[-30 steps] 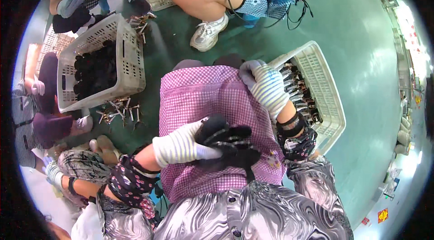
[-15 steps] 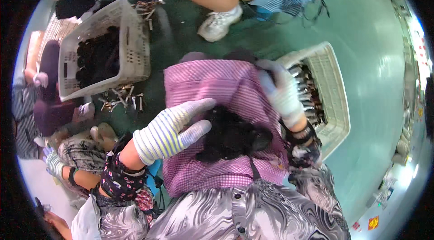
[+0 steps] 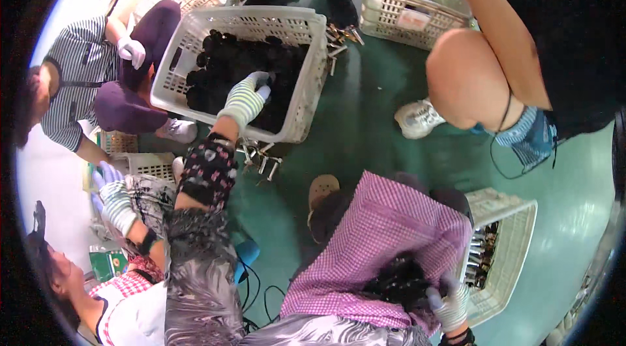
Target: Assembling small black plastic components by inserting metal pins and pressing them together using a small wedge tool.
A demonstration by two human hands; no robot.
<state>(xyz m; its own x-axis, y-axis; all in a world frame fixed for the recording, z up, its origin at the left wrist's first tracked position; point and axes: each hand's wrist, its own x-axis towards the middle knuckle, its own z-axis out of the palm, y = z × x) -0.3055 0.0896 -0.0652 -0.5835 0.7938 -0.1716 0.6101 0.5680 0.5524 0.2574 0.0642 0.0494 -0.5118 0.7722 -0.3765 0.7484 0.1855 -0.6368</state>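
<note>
One pink-and-white checked cloth apron (image 3: 385, 225); one heap of black pieces (image 3: 401, 281) on it; three filled off-white perforated plastic crates: far-left crate (image 3: 312, 95), far-right crate (image 3: 391, 18), right-hand crate (image 3: 520, 248) beside the apron; three striped knit gloves: two left of it (image 3: 242, 105) (image 3: 117, 206), one at its right edge (image 3: 452, 307).

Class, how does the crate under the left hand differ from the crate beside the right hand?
The left crate holds black items; the right crate holds silvery and dark pieces. The left hand reaches into the left crate, while the right hand is beside the right crate. Both crates are pale and open-topped.
</note>
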